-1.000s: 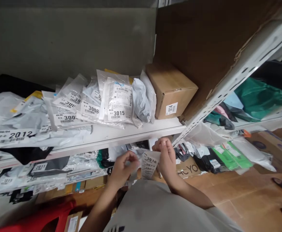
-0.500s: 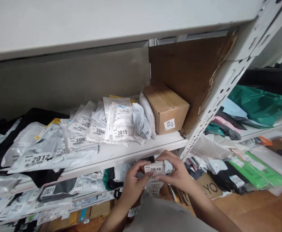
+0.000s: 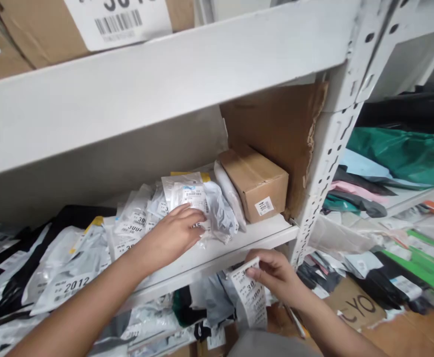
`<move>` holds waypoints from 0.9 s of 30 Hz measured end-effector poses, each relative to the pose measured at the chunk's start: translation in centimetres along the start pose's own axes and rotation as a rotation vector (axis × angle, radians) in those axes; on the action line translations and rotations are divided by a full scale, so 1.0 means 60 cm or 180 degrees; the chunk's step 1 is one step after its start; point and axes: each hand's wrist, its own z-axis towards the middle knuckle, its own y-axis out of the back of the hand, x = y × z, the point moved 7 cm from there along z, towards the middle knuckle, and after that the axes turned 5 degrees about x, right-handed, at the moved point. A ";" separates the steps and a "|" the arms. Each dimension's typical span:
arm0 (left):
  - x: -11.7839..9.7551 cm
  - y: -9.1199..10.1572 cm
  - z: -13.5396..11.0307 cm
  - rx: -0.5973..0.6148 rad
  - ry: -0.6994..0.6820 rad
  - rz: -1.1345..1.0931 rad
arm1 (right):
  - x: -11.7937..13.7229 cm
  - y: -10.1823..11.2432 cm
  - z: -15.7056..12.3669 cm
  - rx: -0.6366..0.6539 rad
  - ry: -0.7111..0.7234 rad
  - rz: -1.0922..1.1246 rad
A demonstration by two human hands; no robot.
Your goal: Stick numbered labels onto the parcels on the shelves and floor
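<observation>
My left hand (image 3: pixel 174 235) reaches onto the middle shelf, its fingers stretched out over a clear plastic packet (image 3: pixel 192 192) whose printed label it partly covers. The fingertips rest on the packet; whether anything thin lies under them is hidden. Down in front of the shelf edge, my right hand (image 3: pixel 278 277) pinches the top of a long strip of numbered barcode labels (image 3: pixel 253 300), which hangs below it. Beside the left hand, to the right, sit a crumpled grey packet (image 3: pixel 220 213) and a cardboard box (image 3: pixel 263 186) labelled 1014.
Several labelled bags, one marked 2012 (image 3: pixel 68 287), fill the shelf's left part. Overhead is a white shelf beam (image 3: pixel 202 74) carrying boxes. A perforated metal post (image 3: pixel 324 168) stands right of the box. Beyond it lie green bags (image 3: pixel 406 153) and a cardboard sheet (image 3: pixel 365 302).
My left hand has left the label strip and moved up and left onto the clear packet. My right hand keeps the strip, now lower and turned. The view has shifted, showing boxes above.
</observation>
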 end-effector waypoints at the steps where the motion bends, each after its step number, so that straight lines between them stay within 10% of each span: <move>1: 0.009 -0.002 0.013 0.0101 -0.0078 -0.0006 | 0.000 -0.008 0.008 0.0009 -0.0013 0.0098; 16: 0.049 0.021 0.108 0.0541 -0.0852 -0.0218 | 0.037 -0.063 0.037 -0.0447 0.0846 -0.0945; 27: 0.094 -0.047 0.151 0.0914 -0.0835 0.0272 | 0.065 -0.076 0.059 -0.0445 0.1156 -0.1809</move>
